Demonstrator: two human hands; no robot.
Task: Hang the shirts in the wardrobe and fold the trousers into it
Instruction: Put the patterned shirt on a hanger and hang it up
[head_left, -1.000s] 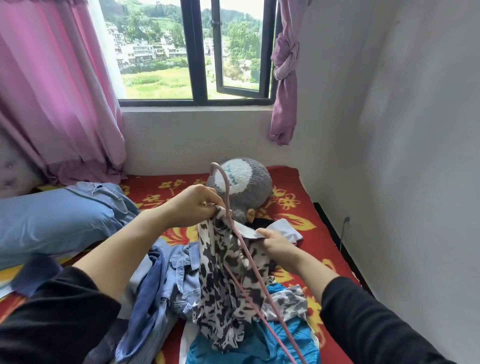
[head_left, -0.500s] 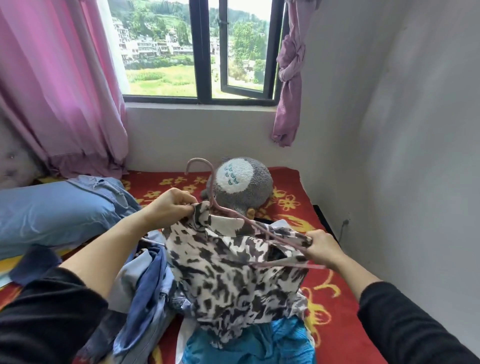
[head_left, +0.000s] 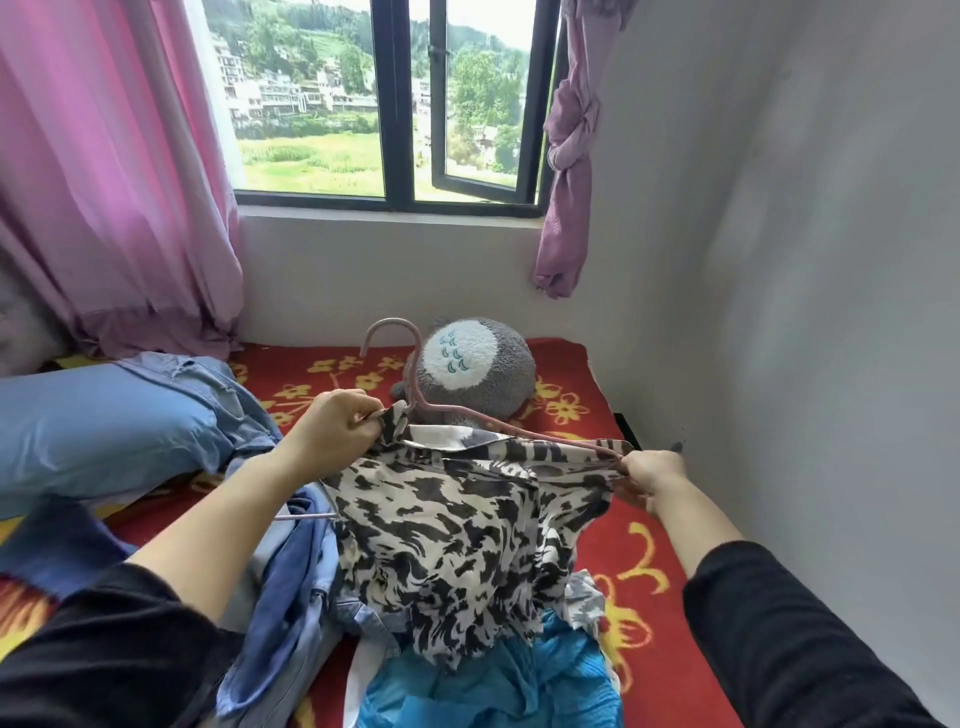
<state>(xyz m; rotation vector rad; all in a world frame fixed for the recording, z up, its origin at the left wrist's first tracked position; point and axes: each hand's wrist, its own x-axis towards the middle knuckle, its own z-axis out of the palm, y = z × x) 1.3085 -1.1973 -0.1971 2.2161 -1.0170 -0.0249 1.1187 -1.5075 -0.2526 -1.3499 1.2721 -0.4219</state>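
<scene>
A black-and-white patterned shirt (head_left: 457, 530) hangs spread in front of me on a pink hanger (head_left: 415, 374), whose hook sticks up above the collar. My left hand (head_left: 337, 428) pinches the shirt's collar at the left. My right hand (head_left: 652, 470) grips the shirt's right shoulder over the hanger's end. The shirt's hem rests on a pile of clothes (head_left: 291, 597) on the bed, with denim and blue garments at the left and a bright blue garment (head_left: 498, 686) at the bottom. No wardrobe is in view.
The bed has a red blanket (head_left: 623, 571) with yellow flowers. A grey plush toy (head_left: 478, 374) sits behind the shirt, a blue pillow (head_left: 93, 431) lies at the left. A white wall (head_left: 805, 312) runs close on the right. Window and pink curtains (head_left: 114, 182) stand behind.
The shirt has been pulled wide across the hanger. My right hand moved out to the right shoulder end, and the hanger swung from upright to level with its hook up.
</scene>
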